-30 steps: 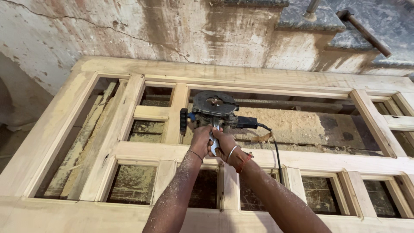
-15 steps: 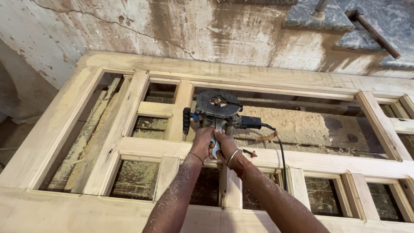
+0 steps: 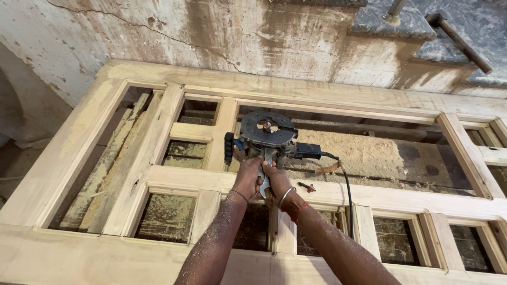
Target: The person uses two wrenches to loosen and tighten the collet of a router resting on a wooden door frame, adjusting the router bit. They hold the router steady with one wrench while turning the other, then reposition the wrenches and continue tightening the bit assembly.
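A dark electric router (image 3: 266, 138) lies upside down on a pale wooden door frame (image 3: 174, 177), its round base plate facing up. My left hand (image 3: 246, 177) and my right hand (image 3: 277, 183) meet just in front of it, both closed around a flat metal spanner (image 3: 264, 178) that reaches up to the router's collar. A thin bangle sits on my right wrist. Sawdust covers both forearms. The router's black cord (image 3: 347, 190) runs off to the right and down over the frame.
The frame has several open panels showing planks (image 3: 108, 169) and sawdust (image 3: 369, 153) underneath. A small red-handled bit (image 3: 306, 186) lies on the rail right of my hands. A stained plaster wall (image 3: 222, 37) and stone steps (image 3: 422, 26) with a hammer stand behind.
The view has shifted slightly and drawn closer. My hands stay clasped on the spanner at the router, with only small movement.
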A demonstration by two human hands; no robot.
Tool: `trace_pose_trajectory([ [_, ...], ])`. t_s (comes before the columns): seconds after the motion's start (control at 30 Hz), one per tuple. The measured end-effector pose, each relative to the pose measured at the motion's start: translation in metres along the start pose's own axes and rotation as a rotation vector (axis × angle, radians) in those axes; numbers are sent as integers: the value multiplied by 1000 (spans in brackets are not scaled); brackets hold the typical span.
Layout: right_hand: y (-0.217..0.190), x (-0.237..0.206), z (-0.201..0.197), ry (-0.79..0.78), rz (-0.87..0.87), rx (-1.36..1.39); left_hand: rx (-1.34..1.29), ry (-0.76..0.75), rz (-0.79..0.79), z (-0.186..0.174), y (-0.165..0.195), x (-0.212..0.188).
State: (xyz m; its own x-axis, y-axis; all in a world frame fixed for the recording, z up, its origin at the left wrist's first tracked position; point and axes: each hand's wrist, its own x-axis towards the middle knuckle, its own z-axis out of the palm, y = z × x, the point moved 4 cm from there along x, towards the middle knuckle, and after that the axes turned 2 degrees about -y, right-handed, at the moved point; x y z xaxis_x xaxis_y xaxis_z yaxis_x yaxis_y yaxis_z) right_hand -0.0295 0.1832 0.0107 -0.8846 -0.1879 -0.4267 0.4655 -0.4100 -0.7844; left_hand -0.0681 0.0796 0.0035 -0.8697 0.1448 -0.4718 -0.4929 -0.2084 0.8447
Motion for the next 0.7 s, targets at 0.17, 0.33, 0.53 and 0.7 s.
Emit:
trace_pose_trajectory([
  [0.17, -1, 1, 0, -18, -23, -1, -13, -7, -6, 0, 0, 0],
  [0.33, 1, 0, -2, -15, -9, 2, 6, -4, -21, 0, -5, 5],
  [0.53, 1, -1, -2, -8, -6, 8, 2, -4, -21, 0, -6, 6],
  [0.7, 0, -5, 0, -3, -3, 5, 3, -24, -15, 0, -6, 4],
])
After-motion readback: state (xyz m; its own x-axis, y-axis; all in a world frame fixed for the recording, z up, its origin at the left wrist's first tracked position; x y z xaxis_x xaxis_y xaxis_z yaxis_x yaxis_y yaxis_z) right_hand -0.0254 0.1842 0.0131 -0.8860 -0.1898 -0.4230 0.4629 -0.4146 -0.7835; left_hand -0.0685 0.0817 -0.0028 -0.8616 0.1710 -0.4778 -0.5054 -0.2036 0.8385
